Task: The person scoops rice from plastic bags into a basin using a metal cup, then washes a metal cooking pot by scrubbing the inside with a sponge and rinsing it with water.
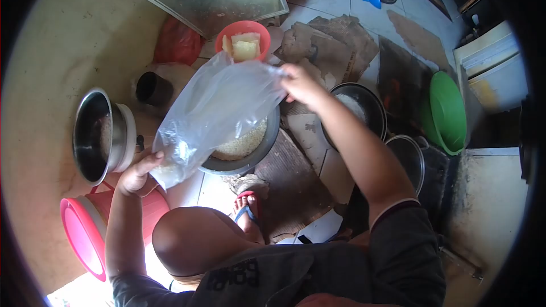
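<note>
A clear plastic bag [219, 102] is stretched between my two hands above a grey basin [233, 167]. Pale grains that look like rice [247, 141] lie in the basin, partly covered by the bag. My left hand [141, 174] grips the bag's lower left corner, thumb pressed against the plastic. Its upper right edge is pinched in my right hand [298, 84], which is slightly blurred. Whether anything is inside the bag is hard to tell; the plastic looks mostly flat and crumpled.
Behind the bag stands a red bowl [224, 33] with pale yellow pieces. To the left are a steel pot [85, 136], a black cup [152, 88] and a pink bucket [79, 233]. On the right sit a dark pan [376, 108], a lidded pot [406, 156] and a green basin [446, 113].
</note>
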`<act>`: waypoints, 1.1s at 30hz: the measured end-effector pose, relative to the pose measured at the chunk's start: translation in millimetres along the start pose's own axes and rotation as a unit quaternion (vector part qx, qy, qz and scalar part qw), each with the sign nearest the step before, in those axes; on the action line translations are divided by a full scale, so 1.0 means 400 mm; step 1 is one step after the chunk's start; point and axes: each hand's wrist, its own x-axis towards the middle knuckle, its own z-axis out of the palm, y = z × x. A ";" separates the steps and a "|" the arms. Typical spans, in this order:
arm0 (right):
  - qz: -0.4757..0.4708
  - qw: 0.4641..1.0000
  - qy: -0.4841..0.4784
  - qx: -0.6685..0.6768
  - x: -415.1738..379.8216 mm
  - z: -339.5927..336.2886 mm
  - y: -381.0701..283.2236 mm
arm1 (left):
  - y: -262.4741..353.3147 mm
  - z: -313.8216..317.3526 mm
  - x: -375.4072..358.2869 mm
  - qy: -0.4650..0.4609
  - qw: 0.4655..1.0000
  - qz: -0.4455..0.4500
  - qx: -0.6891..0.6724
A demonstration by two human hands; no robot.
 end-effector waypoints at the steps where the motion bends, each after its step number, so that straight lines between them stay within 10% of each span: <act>1: 0.022 0.999 -0.025 0.022 0.021 0.051 0.043 | 0.002 0.000 -0.010 0.066 0.997 0.041 0.001; 8: 0.139 0.960 -0.095 -0.224 0.015 0.219 0.126 | 0.133 0.027 0.040 0.160 0.963 -0.045 0.211; 10: -0.013 0.903 -0.031 -0.429 0.030 0.212 0.166 | 0.140 0.003 0.093 0.154 0.943 -0.031 0.292; 14: -0.032 0.867 -0.139 -0.477 0.014 0.162 0.075 | 0.151 -0.008 0.166 0.161 0.856 0.052 0.488; 18: -0.392 0.891 -0.028 -0.228 0.006 0.183 -0.012 | 0.170 0.029 0.203 0.187 0.825 0.062 0.530; 28: -0.322 0.940 0.044 -0.104 0.046 0.277 -0.134 | 0.123 0.081 0.252 0.082 0.955 0.219 0.180; 33: -0.239 0.963 0.041 -0.120 0.053 0.243 -0.112 | 0.086 0.076 0.255 0.072 0.917 0.305 0.247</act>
